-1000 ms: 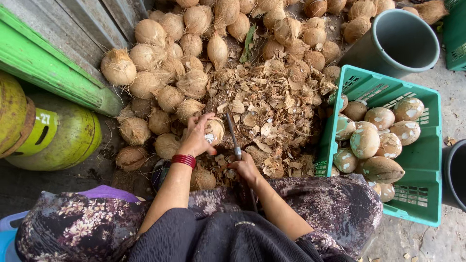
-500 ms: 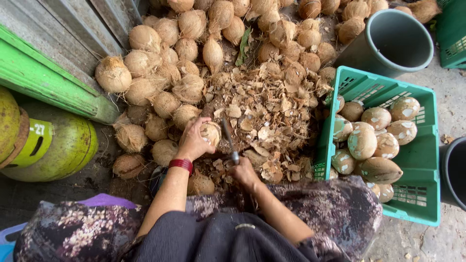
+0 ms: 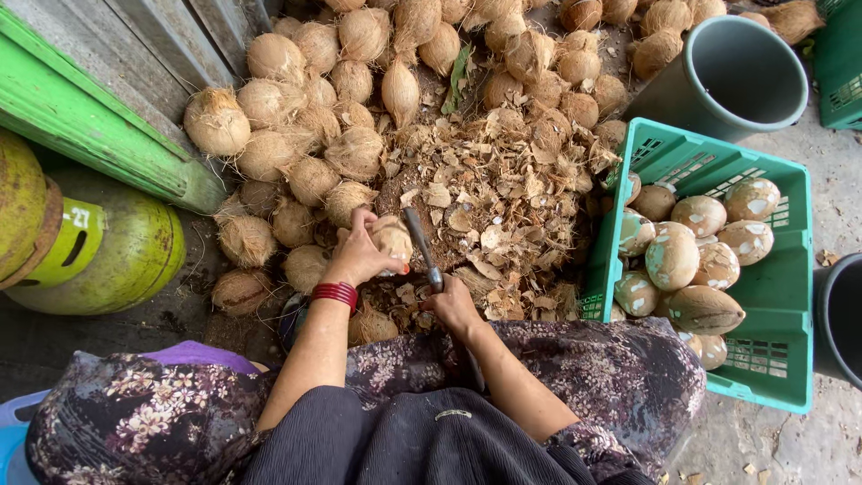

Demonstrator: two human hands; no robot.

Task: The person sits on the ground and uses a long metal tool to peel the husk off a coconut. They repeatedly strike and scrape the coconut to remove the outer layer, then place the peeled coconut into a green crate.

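Down nearest the camera, a floral-patterned skirt (image 3: pixel 620 377) is spreading across the person's lap, and both bare forearms are reaching forward over it. The right hand (image 3: pixel 453 305) is clenching its fingers around the handle of a knife (image 3: pixel 422 247), whose narrow blade is pointing away from the person, just beside the coconut. The left hand (image 3: pixel 359 256), wearing a red bangle (image 3: pixel 334 293) at the wrist, is grasping a husked coconut (image 3: pixel 392 236) from above and the side, its fingers wrapping the near face, so the coconut is sitting just left of the blade at the near edge of a heap of shell chips (image 3: pixel 489 193). To the right, touching that heap, a green plastic crate (image 3: pixel 763 305) is holding a number of peeled, pale-patched coconuts. To the left, a green gas cylinder (image 3: pixel 117 256) is lying on its side on the ground beside a green board (image 3: pixel 90 126) leaning at a slant. Farther out, a pile of brown fibrous coconuts (image 3: pixel 305 99) is filling the space from the board across to the top of the view, and a grey bucket (image 3: pixel 727 76) is standing at the far right behind the crate.
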